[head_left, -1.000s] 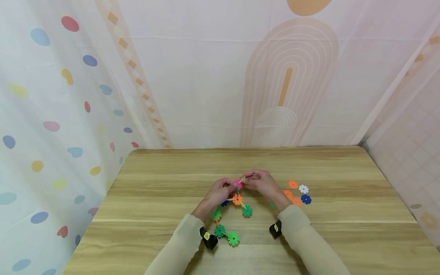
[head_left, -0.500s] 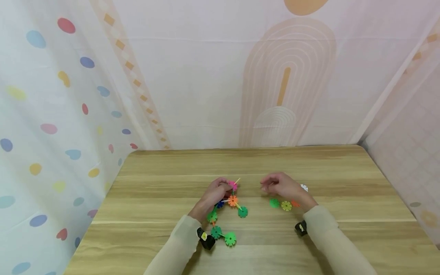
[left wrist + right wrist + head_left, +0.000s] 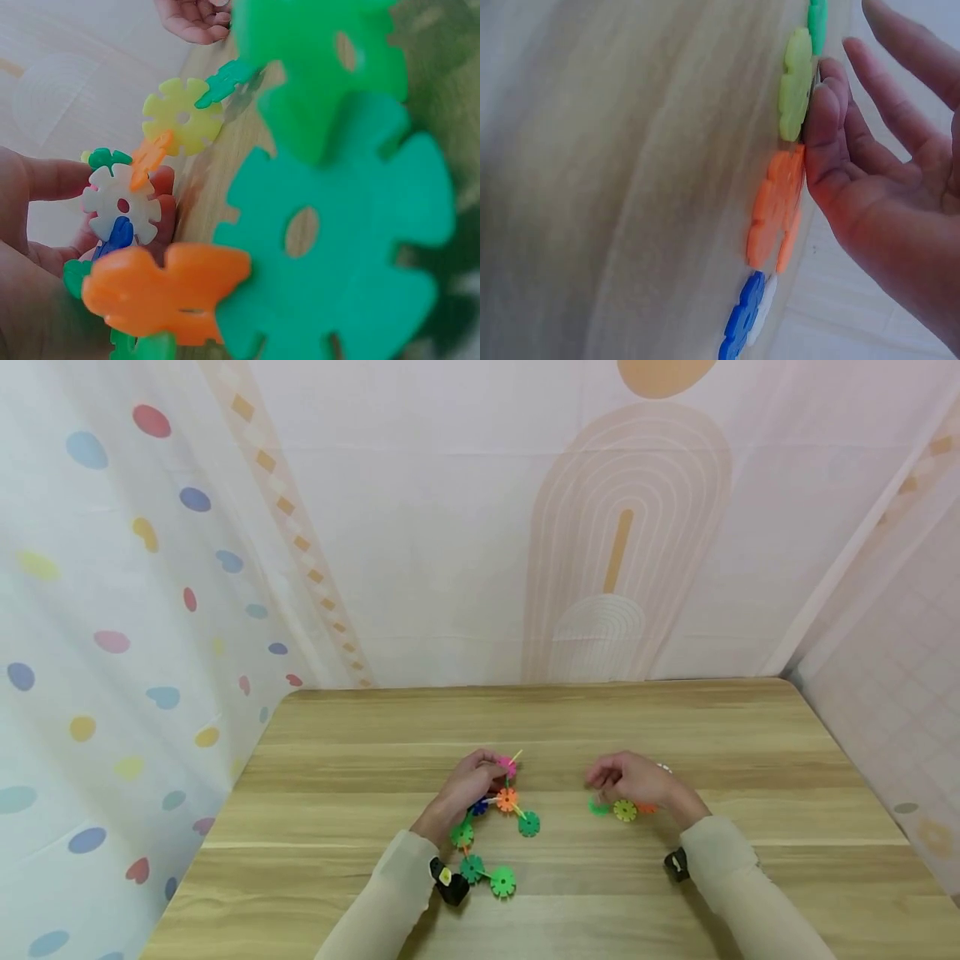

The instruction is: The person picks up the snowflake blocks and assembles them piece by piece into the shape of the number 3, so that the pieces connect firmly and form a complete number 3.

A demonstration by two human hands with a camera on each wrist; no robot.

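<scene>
While lowered, right hand (image 3: 626, 777) now touches discs (image 3: 625, 810).

On the table (image 3: 360, 793), the joined chain of discs (image 3: 491, 835) lies left of centre, running from the near edge away toward the wall. The left hand (image 3: 468, 781) holds its far end. Well apart to the right, a few loose discs (image 3: 625, 810) lie in a short row on the table, with the right hand (image 3: 626, 777) over them.
</scene>
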